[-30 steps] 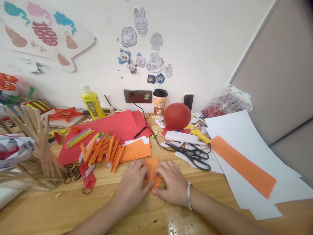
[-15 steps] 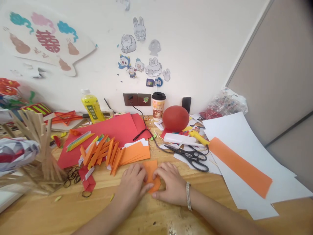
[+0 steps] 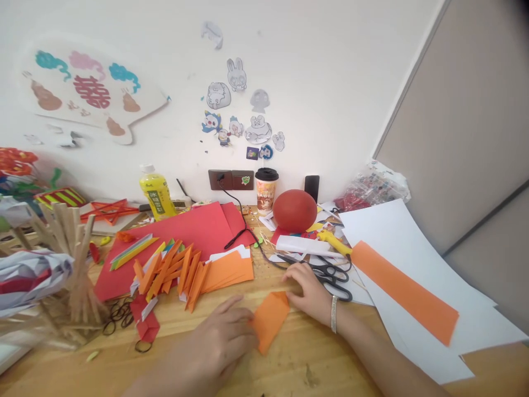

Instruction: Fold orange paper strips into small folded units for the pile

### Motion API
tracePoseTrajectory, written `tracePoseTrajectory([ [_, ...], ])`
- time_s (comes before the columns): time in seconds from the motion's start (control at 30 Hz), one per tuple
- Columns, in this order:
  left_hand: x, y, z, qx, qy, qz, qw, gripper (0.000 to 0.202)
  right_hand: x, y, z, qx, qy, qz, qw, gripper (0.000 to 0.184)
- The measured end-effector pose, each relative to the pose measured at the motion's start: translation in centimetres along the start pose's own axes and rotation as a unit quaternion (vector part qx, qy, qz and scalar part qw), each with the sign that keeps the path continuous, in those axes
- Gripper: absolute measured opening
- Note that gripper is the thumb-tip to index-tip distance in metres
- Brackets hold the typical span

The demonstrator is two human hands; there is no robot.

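Note:
A folded piece of orange paper (image 3: 270, 322) lies tilted on the wooden table between my hands, with a small folded flap at its upper right. My left hand (image 3: 225, 339) rests at its left edge, somewhat blurred, fingers spread and loosely curved. At the upper right corner, my right hand (image 3: 308, 292) holds the paper with bent fingers and thumb; a silver bracelet circles that wrist. Behind my left hand are folded orange paper strips (image 3: 169, 270) and flat orange sheets (image 3: 229, 270). Black-handled scissors (image 3: 333, 273) lie just beyond my right hand.
Red sheets (image 3: 185, 231) lie at the back left beside a yellow drink bottle (image 3: 157, 193). A paper cup (image 3: 265, 193) and red balloon (image 3: 295, 211) stand near the wall. Wooden sticks (image 3: 78, 259) stand left; white sheets (image 3: 397, 264) with an orange strip (image 3: 405, 292) lie right.
The orange paper has turned clockwise and lies more to the right. My hands have moved apart, the right one up toward the scissors. The view has tilted up a little.

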State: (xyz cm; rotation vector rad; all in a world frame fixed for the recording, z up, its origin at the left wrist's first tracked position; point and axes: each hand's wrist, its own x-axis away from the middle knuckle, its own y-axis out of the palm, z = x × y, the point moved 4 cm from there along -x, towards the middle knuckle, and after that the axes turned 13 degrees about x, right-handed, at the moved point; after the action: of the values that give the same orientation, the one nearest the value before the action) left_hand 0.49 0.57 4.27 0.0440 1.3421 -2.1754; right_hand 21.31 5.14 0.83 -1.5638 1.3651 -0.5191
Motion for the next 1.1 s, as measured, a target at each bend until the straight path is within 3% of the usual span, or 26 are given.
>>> tracePoseTrajectory([
  [0.1, 0.2, 1.2, -0.4, -0.006, 0.019, -0.078, 0.997, 0.041, 0.1, 0.1, -0.5, 0.023, -0.014, 0.024, 0.999, 0.024],
  [0.2, 0.4, 1.9, -2.0, -0.01, 0.005, -0.041, 0.999, 0.038, 0.6, -0.5, -1.7, 0.04, -0.044, 0.044, 0.997, 0.024],
  [0.27, 0.6, 2.2, -2.9, 0.003, -0.008, -0.004, 1.0, 0.034, 1.0, -0.6, -2.6, 0.042, -0.077, -0.006, 0.996, 0.021],
  [0.33, 0.8, 2.4, -3.5, 0.021, -0.02, 0.016, 0.999, 0.034, 1.6, -0.1, -3.3, 0.05, -0.103, -0.1, 0.988, 0.02],
  [0.43, 0.8, 2.5, -3.5, 0.052, -0.018, 0.018, 0.998, 0.034, 2.0, 0.4, -4.0, 0.085, -0.15, -0.149, 0.974, 0.037],
  [0.53, 0.3, 2.1, -2.8, 0.081, -0.01, 0.015, 0.997, 0.031, 1.8, 0.5, -4.1, 0.094, -0.173, -0.124, 0.973, 0.04],
  [0.63, -0.3, 1.7, -1.9, 0.094, 0.007, 0.013, 0.996, 0.028, 1.6, 0.6, -3.9, 0.106, -0.187, -0.099, 0.972, 0.023],
  [0.83, -0.4, 1.3, -1.7, 0.024, 0.004, 0.01, 1.0, 0.022, 1.7, 0.8, -4.0, 0.06, -0.223, -0.047, 0.972, 0.01],
  [1.1, -0.3, 0.9, -2.0, 0.035, 0.007, -0.021, 0.999, 0.019, 1.4, 1.1, -3.6, 0.002, -0.186, -0.002, 0.983, 0.021],
])
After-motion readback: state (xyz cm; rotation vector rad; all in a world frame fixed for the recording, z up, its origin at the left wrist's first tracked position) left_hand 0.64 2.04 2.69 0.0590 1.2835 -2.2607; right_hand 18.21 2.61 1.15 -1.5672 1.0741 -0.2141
